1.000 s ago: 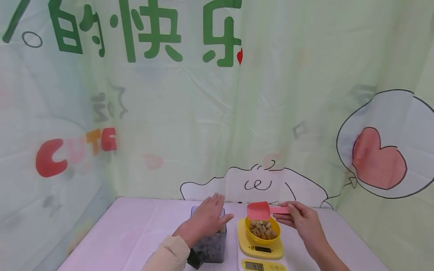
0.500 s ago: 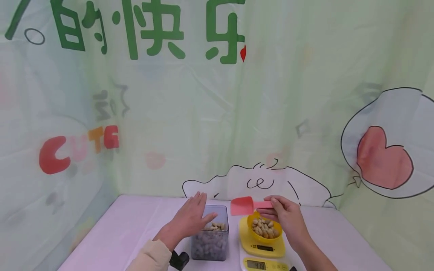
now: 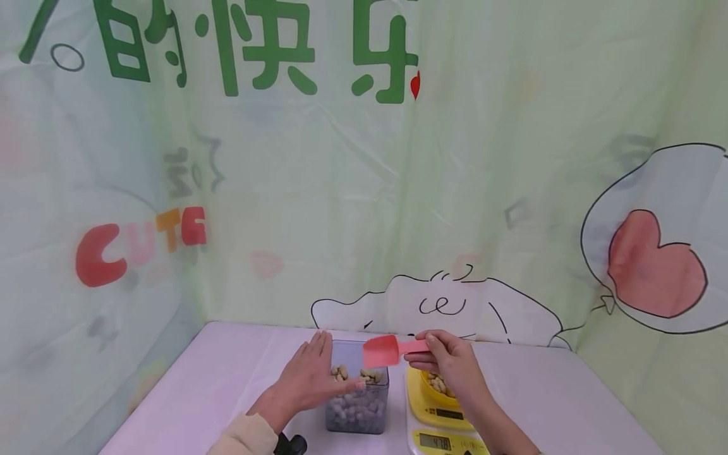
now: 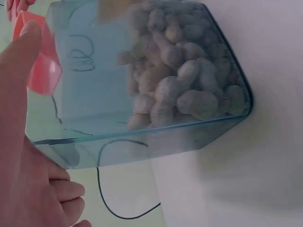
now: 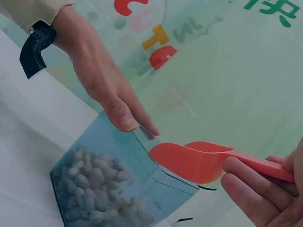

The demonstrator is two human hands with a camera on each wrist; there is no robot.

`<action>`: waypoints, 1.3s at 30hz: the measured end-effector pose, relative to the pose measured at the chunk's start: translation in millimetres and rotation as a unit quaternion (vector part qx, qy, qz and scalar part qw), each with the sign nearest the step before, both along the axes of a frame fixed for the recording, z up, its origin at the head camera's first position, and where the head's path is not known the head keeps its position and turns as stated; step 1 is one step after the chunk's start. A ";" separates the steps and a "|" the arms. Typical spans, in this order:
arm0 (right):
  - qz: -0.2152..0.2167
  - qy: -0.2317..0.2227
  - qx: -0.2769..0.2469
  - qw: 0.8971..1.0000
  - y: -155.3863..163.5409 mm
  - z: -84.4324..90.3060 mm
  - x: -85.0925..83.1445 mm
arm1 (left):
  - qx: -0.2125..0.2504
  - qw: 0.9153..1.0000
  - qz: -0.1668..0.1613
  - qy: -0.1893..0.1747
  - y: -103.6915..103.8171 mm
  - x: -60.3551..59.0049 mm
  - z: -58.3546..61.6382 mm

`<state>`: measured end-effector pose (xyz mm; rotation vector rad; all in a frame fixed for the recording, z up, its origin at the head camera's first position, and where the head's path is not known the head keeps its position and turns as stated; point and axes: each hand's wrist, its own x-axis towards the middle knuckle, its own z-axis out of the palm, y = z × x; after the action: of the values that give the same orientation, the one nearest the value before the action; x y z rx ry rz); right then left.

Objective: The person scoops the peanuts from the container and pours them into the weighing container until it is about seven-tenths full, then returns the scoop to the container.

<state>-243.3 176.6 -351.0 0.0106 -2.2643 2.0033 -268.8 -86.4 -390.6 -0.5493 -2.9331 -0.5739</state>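
Note:
A pink scoop (image 3: 382,351) is held by its handle between the thumb and fingers of my right hand (image 3: 450,364). Its bowl hangs over the rim of a clear bluish container (image 3: 357,406); no peanuts show in the bowl. Inside the container lie unshelled peanuts (image 4: 165,90), filling its lower part. My left hand (image 3: 307,374) is at the container's left side, fingers straight and thumb stretched across the near rim. In the right wrist view the left thumb and a finger (image 5: 142,118) lie at the rim. My right hand partly hides a yellow bowl (image 3: 436,395) of peanuts.
The yellow bowl stands on a yellow-and-white kitchen scale (image 3: 419,404) right of the container, its lower display lit. A light purple cloth (image 3: 227,379) covers the table. Behind hangs a printed curtain (image 3: 341,189). A black strap (image 3: 290,444) sits at my left wrist.
My right hand has carried the scoop left, from above the yellow bowl to above the container. My left hand has moved left and down to the container's side.

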 end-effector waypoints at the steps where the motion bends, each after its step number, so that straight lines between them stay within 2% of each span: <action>1: 0.003 0.001 0.000 1.000 -2.4 -1.4 -0.3 | 0.002 1.000 0.004 -0.001 0.3 0.3 -1.4; 8: 0.033 0.002 -0.003 0.999 -13.5 -8.0 -0.8 | 0.003 1.000 0.013 -0.002 2.2 1.2 -5.1; 14: 0.077 0.008 0.065 0.995 -18.7 -14.1 0.1 | -0.011 1.000 0.014 0.016 3.0 0.0 -7.3; 25: 0.074 0.025 0.151 0.985 -23.2 -22.1 -1.4 | -0.025 0.999 0.005 0.022 2.2 -0.1 -8.4; 33: 0.078 -0.003 0.157 0.985 -20.0 -21.4 -3.1 | -0.033 0.999 0.010 0.010 2.8 0.4 -6.2; 39: 0.101 -0.020 0.167 0.980 -20.2 -23.5 -4.3 | -0.031 0.999 0.012 0.004 3.3 -1.1 -7.7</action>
<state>-247.5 156.4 -374.4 0.2415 -2.6957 1.6896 -269.9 -83.1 -398.4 -0.5218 -2.9543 -0.4794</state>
